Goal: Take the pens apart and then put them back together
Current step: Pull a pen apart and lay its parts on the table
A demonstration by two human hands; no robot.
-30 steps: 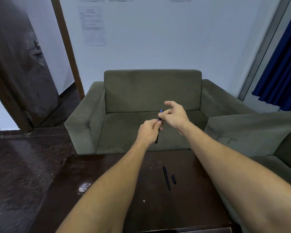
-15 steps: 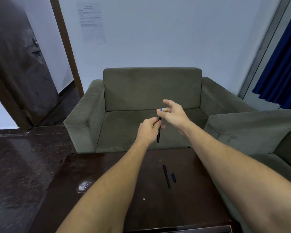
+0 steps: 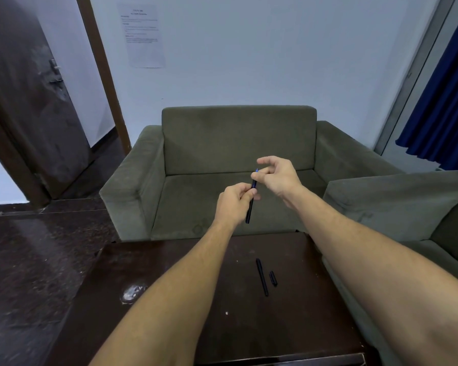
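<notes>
Here we count one black pen held in the air, plus two loose black pieces on the dark brown desk: a long barrel and a short cap just to its right, apart from it. Beyond the desk stands a green sofa against a pale wall, a blue curtain at far right. Our left hand is curled around the pen's middle, holding it nearly upright. Our right hand pinches the pen's blue tip between thumb and fingertip, other fingers loosely spread.
</notes>
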